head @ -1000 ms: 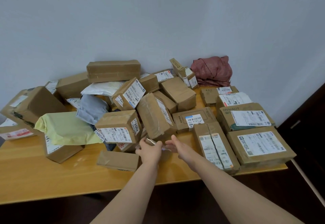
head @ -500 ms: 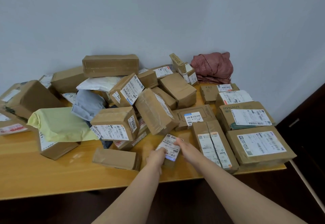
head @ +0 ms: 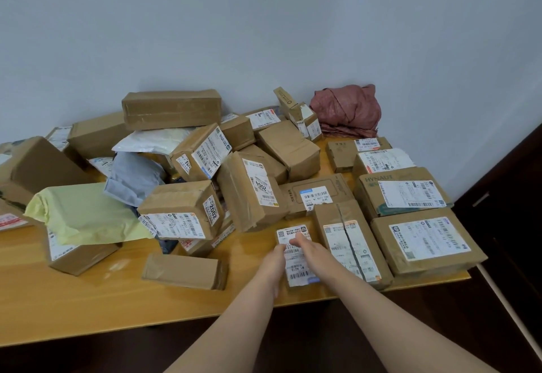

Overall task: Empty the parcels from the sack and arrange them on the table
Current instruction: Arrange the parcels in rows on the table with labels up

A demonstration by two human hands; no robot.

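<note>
The parcel in the grip shows a white label with black barcodes. Left of it, a pale yellow bag and a grey bag; beyond, a dusty-red sack.

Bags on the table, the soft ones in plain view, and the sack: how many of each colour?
yellow bag: 1
grey bag: 1
white bag: 1
red sack: 1
Total: 4
Anything soft buried under the boxes is not counted.
</note>
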